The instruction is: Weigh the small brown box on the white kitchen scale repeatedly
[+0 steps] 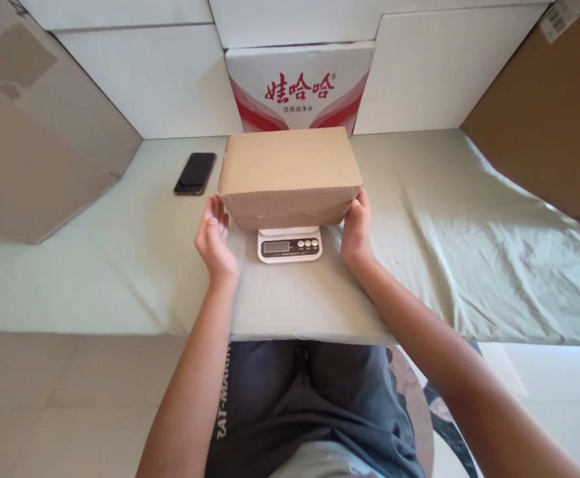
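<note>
A closed brown cardboard box [290,162] is above a white digital kitchen scale [290,247] and hides most of it; whether its full weight rests there I cannot tell. Only the scale's front shows, with a blank-looking display and round buttons. My left hand [214,239] is at the box's lower left corner, fingers against its side. At the opposite corner, my right hand [357,226] grips the box's right side, with the fingertips partly hidden behind it. The two hands hold the box between them.
A black phone [195,174] lies left of the box on the pale green cloth [135,265]. Behind stand white cartons [145,79] and a red-and-white printed carton [300,86]. Large brown cartons flank the surface at left [36,133] and right [549,113].
</note>
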Tool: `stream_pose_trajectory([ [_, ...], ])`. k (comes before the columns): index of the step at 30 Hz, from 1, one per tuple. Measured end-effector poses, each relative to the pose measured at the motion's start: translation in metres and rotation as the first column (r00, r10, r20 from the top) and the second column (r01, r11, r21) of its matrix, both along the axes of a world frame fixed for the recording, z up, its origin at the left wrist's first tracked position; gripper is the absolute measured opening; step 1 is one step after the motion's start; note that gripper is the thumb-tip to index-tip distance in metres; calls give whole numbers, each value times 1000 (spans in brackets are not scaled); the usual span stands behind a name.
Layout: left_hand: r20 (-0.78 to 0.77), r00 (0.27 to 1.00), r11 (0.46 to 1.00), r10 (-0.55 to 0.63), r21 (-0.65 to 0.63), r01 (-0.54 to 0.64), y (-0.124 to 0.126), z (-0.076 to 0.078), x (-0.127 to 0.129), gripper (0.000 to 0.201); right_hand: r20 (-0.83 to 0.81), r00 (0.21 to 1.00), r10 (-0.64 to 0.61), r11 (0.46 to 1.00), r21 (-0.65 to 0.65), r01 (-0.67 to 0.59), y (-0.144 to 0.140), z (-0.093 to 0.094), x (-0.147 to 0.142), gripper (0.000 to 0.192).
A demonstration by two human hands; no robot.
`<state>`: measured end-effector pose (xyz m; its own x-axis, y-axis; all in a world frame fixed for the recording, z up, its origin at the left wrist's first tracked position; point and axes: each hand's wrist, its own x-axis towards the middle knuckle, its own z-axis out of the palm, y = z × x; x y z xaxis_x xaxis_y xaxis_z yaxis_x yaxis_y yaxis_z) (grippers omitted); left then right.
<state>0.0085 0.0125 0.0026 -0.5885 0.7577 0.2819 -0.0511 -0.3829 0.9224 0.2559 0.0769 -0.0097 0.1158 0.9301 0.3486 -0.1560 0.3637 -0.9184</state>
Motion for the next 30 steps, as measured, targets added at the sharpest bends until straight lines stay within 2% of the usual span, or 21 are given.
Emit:
stream_pose_trajectory([
  [6,-60,998,1000,-28,-16,27,2,-4,-5,61,-90,996,-6,1000,7,6,0,0,-4,60],
  [13,-65,997,999,-44,-8,44,4,-6,-5,63,-153,988,15,1000,-23,-19,-3,11,-1,55],
  [19,-16,999,998,-37,-41,37,-1,-1,4,65,-99,994,55,998,44,-50,-16,19,-10,55],
  [22,-34,997,995,-66,-72,64,-5,0,6,74,-62,996,68,996,53,-65,-23,22,-14,57],
  [26,-67,981,978,-179,-122,170,-12,12,5,89,13,1000,2,998,67,-3,-27,30,-8,55],
  [30,-118,957,960,-264,-128,249,-1,37,3,89,90,995,-47,992,121,36,-11,40,-2,61],
])
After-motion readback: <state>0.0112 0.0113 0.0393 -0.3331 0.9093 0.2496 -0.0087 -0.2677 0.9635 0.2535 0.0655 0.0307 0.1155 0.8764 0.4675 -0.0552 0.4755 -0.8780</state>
